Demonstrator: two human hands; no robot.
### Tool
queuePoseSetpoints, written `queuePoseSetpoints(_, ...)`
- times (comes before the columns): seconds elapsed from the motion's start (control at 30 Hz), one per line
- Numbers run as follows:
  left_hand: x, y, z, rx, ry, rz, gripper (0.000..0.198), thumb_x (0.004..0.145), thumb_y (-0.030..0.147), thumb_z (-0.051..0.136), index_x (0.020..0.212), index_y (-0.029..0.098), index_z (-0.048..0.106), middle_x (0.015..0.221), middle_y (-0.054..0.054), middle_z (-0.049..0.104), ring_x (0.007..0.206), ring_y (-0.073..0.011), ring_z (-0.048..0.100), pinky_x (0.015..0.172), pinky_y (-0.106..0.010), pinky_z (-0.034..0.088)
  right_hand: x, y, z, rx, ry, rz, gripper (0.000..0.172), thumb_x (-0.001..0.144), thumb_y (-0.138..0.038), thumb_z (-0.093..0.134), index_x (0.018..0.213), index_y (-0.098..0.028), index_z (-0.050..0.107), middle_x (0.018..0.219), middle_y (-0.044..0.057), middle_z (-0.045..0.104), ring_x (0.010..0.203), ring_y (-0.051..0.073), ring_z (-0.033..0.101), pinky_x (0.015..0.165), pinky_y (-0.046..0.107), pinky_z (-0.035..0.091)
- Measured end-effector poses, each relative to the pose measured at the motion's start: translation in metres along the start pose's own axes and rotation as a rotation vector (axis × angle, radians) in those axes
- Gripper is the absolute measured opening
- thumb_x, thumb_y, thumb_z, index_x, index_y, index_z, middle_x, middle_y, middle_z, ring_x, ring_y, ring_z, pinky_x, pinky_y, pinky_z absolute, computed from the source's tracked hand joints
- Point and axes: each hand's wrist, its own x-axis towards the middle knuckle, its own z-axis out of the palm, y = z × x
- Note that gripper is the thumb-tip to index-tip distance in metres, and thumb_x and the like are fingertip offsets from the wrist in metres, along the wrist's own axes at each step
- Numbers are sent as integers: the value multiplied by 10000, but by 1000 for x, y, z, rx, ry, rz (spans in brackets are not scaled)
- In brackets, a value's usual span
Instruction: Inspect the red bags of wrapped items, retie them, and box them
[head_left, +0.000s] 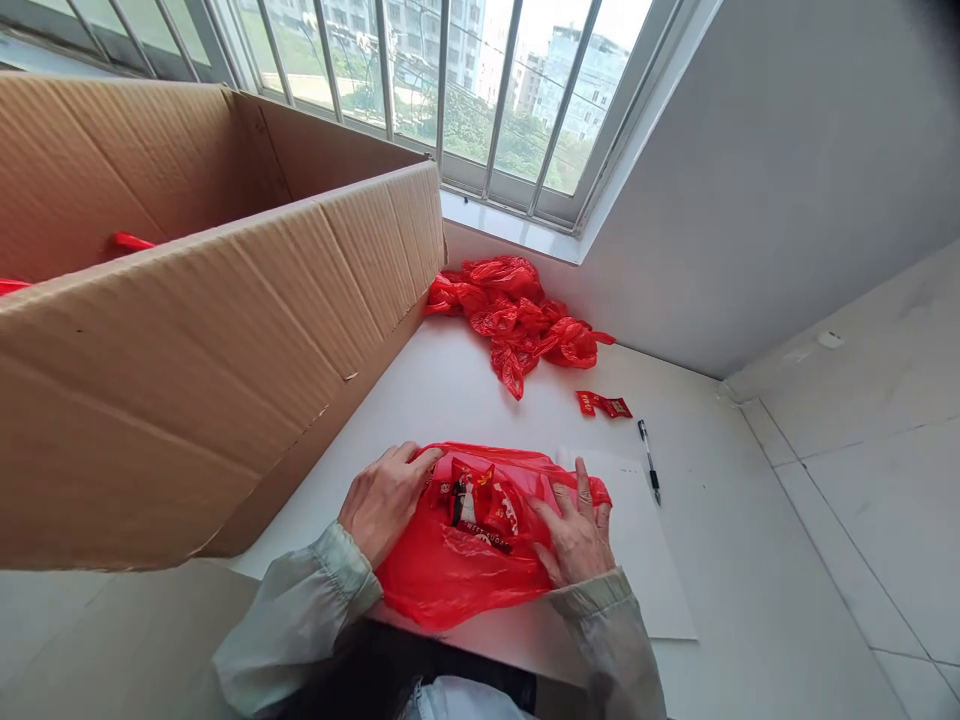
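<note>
A red plastic bag lies on the white table in front of me with its mouth spread open. Inside it sits a dark red candy box printed with a figure and the words "sweet sugar". My left hand is closed on the left edge of the bag's mouth, its thumb and forefinger by the box. On the right side of the bag, my right hand rests with its fingers spread over the thin plastic. Part of the box is covered by the bag.
A tall cardboard box with red plastic inside stands at the left. Crumpled red bags are piled by the wall. Small red wrapped packets, a pen and a white paper sheet lie at the right. Behind is a barred window.
</note>
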Motion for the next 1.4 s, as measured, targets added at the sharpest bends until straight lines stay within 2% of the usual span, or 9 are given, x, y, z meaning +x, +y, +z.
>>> queuePoseSetpoints(0.13, -1, 9, 4, -51, 62, 58, 253, 957, 181, 400, 1093, 229, 608, 980, -64, 579, 878, -214, 560, 758, -323, 495, -15, 1, -6, 45, 175, -85, 424, 828, -133, 464, 1189, -264, 644, 1286, 95, 594, 1334, 366, 360, 926, 546, 398)
queuePoseSetpoints(0.27, 2, 19, 18, -61, 85, 138, 351, 826, 201, 663, 1162, 281, 598, 1277, -112, 480, 1162, -323, 441, 916, -477, 466, -8, -14, -11, 102, 350, -142, 338, 852, -138, 488, 1077, -283, 696, 1193, 54, 651, 1277, 310, 438, 1017, 503, 354)
queuePoseSetpoints(0.37, 4, 19, 30, -58, 43, 152, 628, 640, 266, 842, 1207, 268, 570, 1397, -147, 379, 1293, -405, 303, 986, -565, 402, 10, -30, -2, 123, 273, -119, 252, 838, -178, 568, 1033, -263, 705, 1146, 60, 666, 1249, 300, 459, 1031, 487, 356)
queuePoseSetpoints(0.47, 4, 10, 36, -66, 13, 125, 698, 526, 294, 902, 1140, 195, 587, 1387, -185, 393, 1318, -440, 259, 1009, -588, 368, 19, -37, 12, 127, 121, -58, 379, 721, -241, 707, 1098, -227, 669, 1216, 94, 620, 1308, 362, 374, 1018, 531, 360)
queuePoseSetpoints(0.7, 3, -3, 30, -275, 48, 131, 320, 711, 289, 790, 944, 181, 599, 1274, -124, 519, 1271, -358, 371, 1016, -540, 399, 14, -16, 23, 171, 263, 12, 251, 842, -176, 501, 1044, -173, 649, 1093, 94, 654, 1262, 295, 429, 1009, 471, 372)
queuePoseSetpoints(0.8, 5, 0, 27, -363, 31, 128, 209, 845, 210, 638, 1045, 181, 586, 1203, -107, 565, 1129, -271, 527, 963, -458, 472, 12, -13, 16, 169, 359, -10, 271, 892, -182, 458, 1086, -177, 646, 1095, 93, 650, 1213, 277, 456, 993, 450, 387)
queuePoseSetpoints(1.07, -7, -7, 14, -329, -61, 133, 632, 744, 71, 654, 1318, 213, 431, 1389, -119, 446, 1272, -280, 434, 1055, -455, 406, 5, -38, 10, 178, 110, -180, 122, 650, -189, 740, 741, -196, 658, 922, 74, 644, 930, 278, 526, 787, 391, 486)
queuePoseSetpoints(1.2, -14, -20, 10, -394, -82, 91, 719, 726, 84, 656, 1368, 251, 378, 1410, -104, 416, 1275, -268, 440, 1058, -426, 399, 2, -39, -5, 551, 174, -231, 81, 806, -185, 568, 743, -204, 614, 717, 9, 621, 686, 159, 553, 622, 278, 469)
queuePoseSetpoints(1.4, -14, -27, 7, -491, -38, 134, 622, 760, 12, 501, 1339, 216, 407, 1268, -77, 534, 1148, -219, 539, 1022, -388, 427, 28, 0, -45, 1292, 474, 303, 298, 686, -410, 741, 793, -166, 606, 614, -11, 634, 485, 99, 566, 430, 196, 465)
